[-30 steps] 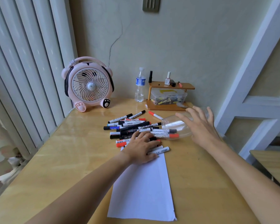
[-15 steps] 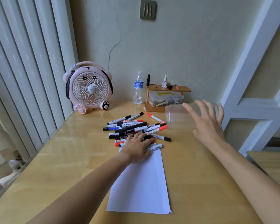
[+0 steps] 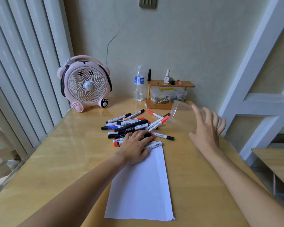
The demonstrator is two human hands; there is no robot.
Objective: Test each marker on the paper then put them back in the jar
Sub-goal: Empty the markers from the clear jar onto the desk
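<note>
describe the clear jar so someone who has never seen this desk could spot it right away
Start at the small wooden shelf against the back wall of the wooden table. Just in front of its right end, the clear plastic jar lies tipped, mouth toward the pile of markers. It is the only see-through, empty container beside the right hand.

Contents of the table (image 3: 69, 154), by count: one sheet of paper (image 3: 141, 190); one clear jar (image 3: 179, 112), tipped on its side; one heap of markers (image 3: 131, 126) (overlap prevents an exact tally; well over a dozen show, with black, red and blue caps). Also one pink fan (image 3: 86, 84), one water bottle (image 3: 138, 84), one small wooden shelf (image 3: 169, 94) holding one clear box (image 3: 168, 95). Two hands are in view: left (image 3: 134, 147), right (image 3: 206, 128).
</note>
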